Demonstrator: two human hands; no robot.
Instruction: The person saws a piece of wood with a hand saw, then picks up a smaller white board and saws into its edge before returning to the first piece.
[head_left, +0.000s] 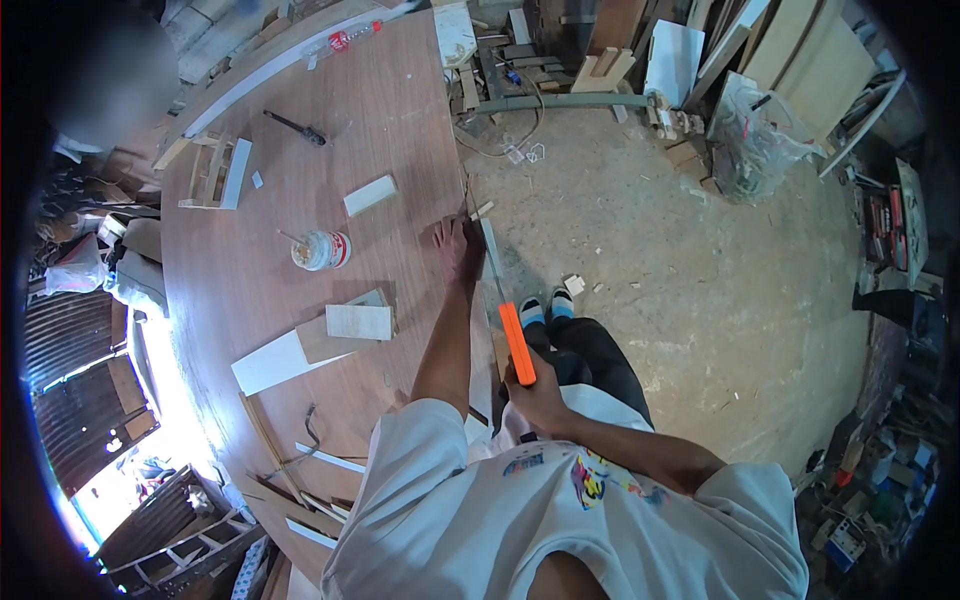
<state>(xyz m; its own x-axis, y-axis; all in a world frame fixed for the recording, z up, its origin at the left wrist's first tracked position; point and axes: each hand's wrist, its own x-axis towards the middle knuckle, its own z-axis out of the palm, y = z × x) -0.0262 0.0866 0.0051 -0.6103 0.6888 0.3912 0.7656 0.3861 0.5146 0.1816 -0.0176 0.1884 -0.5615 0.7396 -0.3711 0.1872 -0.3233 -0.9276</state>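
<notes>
Right hand (538, 398): wrapped round an orange-handled tool (517, 343), just in front of the dark trousers. Orange-handled tool: along the right-hand edge of the counter (400, 120), long thin blade pointing forward past the left hand (teeth, if any, too small to tell). Left hand (460, 245): wide, fingers spread at the counter's edge, close beside the blade; impossible to tell whether pinning anything down. Small pale wood piece (484, 210): just beyond, near the blade. On the counter, farther left: white block (370, 195); jar (322, 250) with red-and-white label (stick poking out); white-topped block (360, 322) near a long white board (285, 362). Toward the far end: small wooden frame (215, 172), slim dark implement (293, 127), clear bottle (345, 38) with red label, lying on its side. To the right: floor (700, 320), dotted with scraps.
</notes>
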